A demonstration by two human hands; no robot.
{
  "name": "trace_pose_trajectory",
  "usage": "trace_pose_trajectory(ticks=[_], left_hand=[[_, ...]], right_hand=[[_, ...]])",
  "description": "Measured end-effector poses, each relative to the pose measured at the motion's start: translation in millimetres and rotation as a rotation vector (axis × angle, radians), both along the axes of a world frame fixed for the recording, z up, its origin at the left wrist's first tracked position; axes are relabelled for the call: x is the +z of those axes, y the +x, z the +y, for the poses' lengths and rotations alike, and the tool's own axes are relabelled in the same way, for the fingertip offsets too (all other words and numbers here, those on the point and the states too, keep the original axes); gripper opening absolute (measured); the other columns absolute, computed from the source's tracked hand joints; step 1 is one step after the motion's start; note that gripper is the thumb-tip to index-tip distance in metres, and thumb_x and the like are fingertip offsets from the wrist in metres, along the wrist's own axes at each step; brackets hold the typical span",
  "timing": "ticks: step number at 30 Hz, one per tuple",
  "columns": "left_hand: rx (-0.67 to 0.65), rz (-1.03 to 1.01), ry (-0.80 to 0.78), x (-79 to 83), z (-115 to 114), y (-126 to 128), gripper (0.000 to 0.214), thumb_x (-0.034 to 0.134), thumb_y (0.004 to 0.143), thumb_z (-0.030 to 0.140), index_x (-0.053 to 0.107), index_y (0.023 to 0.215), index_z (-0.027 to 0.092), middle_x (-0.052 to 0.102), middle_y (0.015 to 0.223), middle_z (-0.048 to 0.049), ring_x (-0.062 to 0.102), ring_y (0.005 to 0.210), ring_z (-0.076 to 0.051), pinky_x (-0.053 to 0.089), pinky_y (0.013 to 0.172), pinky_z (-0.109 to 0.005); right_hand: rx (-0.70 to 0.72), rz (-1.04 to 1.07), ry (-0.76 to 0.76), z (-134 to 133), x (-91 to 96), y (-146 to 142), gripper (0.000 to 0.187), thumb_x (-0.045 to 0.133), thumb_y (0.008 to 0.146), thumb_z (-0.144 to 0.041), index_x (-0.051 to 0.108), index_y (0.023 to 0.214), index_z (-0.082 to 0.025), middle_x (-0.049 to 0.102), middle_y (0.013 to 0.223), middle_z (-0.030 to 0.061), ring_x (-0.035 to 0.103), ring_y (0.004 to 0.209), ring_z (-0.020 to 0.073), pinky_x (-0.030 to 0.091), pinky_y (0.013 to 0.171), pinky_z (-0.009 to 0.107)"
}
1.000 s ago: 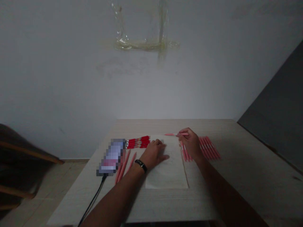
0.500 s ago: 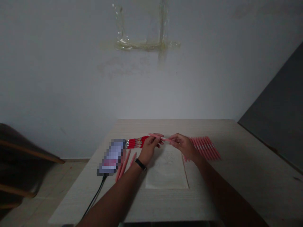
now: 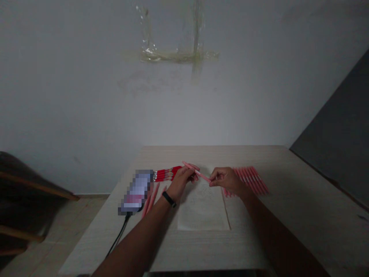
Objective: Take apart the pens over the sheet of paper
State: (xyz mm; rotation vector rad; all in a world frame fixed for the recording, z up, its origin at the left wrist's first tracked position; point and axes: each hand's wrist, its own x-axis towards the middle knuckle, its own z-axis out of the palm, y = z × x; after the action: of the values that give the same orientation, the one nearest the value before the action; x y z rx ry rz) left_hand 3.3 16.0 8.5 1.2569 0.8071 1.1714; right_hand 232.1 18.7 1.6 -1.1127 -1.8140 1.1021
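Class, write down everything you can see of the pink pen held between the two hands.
The pink pen is slim and straight, plastic by its look, and lies on a slant with its far end up to the left. The left hand holds it along the barrel, and the right hand pinches its lower end. It is over a sheet of paper. Its tip is too small to make out.

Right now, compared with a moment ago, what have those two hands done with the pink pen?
The left hand has lifted off the sheet of paper and moved up to the pink pen, which the right hand carried leftward. Both hands now hold it, tilted, above the paper. The red pens and the row of pink pens stayed put.
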Motion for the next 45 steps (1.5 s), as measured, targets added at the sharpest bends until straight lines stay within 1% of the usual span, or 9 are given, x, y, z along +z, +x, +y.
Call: trace_pose_trajectory(ticks=[7, 11, 16, 23, 28, 31, 36, 39, 45], left_hand=[[0.017, -0.023, 0.0, 1.1, 0.3, -0.2, 0.037, 0.063, 0.087, 0.049, 0.067, 0.094, 0.013, 0.062, 0.068, -0.0018, 0.055, 0.063, -0.014, 0.041, 0.061, -0.026], [-0.035, -0.007, -0.035, -1.0, 0.0, 1.4, 0.038, 0.063, 0.087, 0.051, 0.067, 0.092, 0.013, 0.062, 0.069, -0.0022, 0.056, 0.063, -0.014, 0.04, 0.059, -0.026], [0.014, 0.013, 0.003, 3.0, 0.2, -0.5, 0.04, 0.062, 0.087, 0.052, 0.067, 0.094, 0.013, 0.061, 0.066, -0.0014, 0.054, 0.06, -0.013, 0.04, 0.058, -0.025], [-0.048, 0.015, -0.039, 0.0, -0.6, 1.6, 0.042, 0.063, 0.086, 0.054, 0.067, 0.095, 0.013, 0.062, 0.068, -0.0021, 0.056, 0.062, -0.014, 0.041, 0.059, -0.025], [0.034, 0.039, 0.013, 0.0, 1.1, 0.4, 0.039, 0.063, 0.087, 0.051, 0.068, 0.093, 0.013, 0.06, 0.064, -0.001, 0.054, 0.059, -0.013, 0.04, 0.058, -0.025], [0.039, 0.082, 0.026, -1.8, 1.8, 0.8, 0.038, 0.065, 0.086, 0.05, 0.069, 0.094, 0.013, 0.061, 0.067, -0.0015, 0.054, 0.06, -0.013, 0.04, 0.058, -0.024], [-0.079, 0.147, 0.061, -8.8, 1.9, 2.7, 0.037, 0.066, 0.085, 0.048, 0.071, 0.096, 0.013, 0.063, 0.072, -0.0024, 0.052, 0.061, -0.012, 0.041, 0.058, -0.024], [-0.066, 0.131, 0.051, -9.5, 2.7, 2.2, 0.037, 0.068, 0.084, 0.047, 0.069, 0.099, 0.013, 0.062, 0.074, -0.0019, 0.053, 0.062, -0.012, 0.042, 0.059, -0.024], [-0.082, 0.202, 0.135, -9.8, 4.8, -0.6, 0.039, 0.07, 0.084, 0.044, 0.063, 0.11, 0.016, 0.066, 0.085, -0.0037, 0.059, 0.073, -0.015, 0.046, 0.067, -0.026]], right_hand=[[0.042, -0.018, 0.055, -0.3, 4.6, 1.5, 0.027, 0.084, 0.068, -0.039, 0.077, 0.081, -0.017, 0.067, 0.07, 0.0015, 0.06, 0.063, 0.0138, 0.046, 0.055, 0.022], [0.062, -0.071, 0.035, -0.5, 2.7, 0.6, 0.027, 0.085, 0.066, -0.041, 0.075, 0.075, -0.018, 0.066, 0.067, 0.0013, 0.057, 0.056, 0.0135, 0.042, 0.047, 0.021], [0.023, -0.044, 0.012, -3.8, 4.6, -1.6, 0.026, 0.081, 0.07, -0.041, 0.075, 0.083, -0.019, 0.066, 0.068, 0.0007, 0.057, 0.055, 0.0126, 0.041, 0.043, 0.019], [0.049, -0.102, -0.078, -7.8, 6.6, -0.4, 0.029, 0.081, 0.07, -0.044, 0.074, 0.083, -0.019, 0.064, 0.066, -0.0023, 0.046, 0.037, 0.0079, 0.035, 0.036, 0.021], [0.109, -0.079, 0.054, -6.5, 8.5, -3.2, 0.03, 0.08, 0.073, -0.04, 0.073, 0.093, -0.019, 0.068, 0.08, 0.0012, 0.062, 0.068, 0.0146, 0.047, 0.058, 0.023], [0.153, -0.041, 0.063, -7.5, 8.8, -8.6, 0.029, 0.074, 0.081, -0.04, 0.072, 0.101, -0.019, 0.069, 0.088, 0.0024, 0.063, 0.081, 0.0159, 0.049, 0.07, 0.025], [0.177, 0.055, -0.029, -6.2, -1.5, -17.9, 0.028, 0.065, 0.088, -0.045, 0.068, 0.092, -0.017, 0.067, 0.08, 0.0019, 0.059, 0.071, 0.0141, 0.045, 0.064, 0.024], [0.173, 0.08, -0.038, -4.4, -6.4, -20.5, 0.033, 0.06, 0.091, -0.049, 0.067, 0.089, -0.017, 0.066, 0.076, 0.0019, 0.055, 0.064, 0.0124, 0.043, 0.061, 0.024], [0.096, 0.112, -0.045, -5.7, -3.3, -20.1, 0.026, 0.069, 0.084, -0.043, 0.063, 0.089, -0.018, 0.062, 0.072, -0.001, 0.056, 0.061, 0.0121, 0.042, 0.055, 0.022]])
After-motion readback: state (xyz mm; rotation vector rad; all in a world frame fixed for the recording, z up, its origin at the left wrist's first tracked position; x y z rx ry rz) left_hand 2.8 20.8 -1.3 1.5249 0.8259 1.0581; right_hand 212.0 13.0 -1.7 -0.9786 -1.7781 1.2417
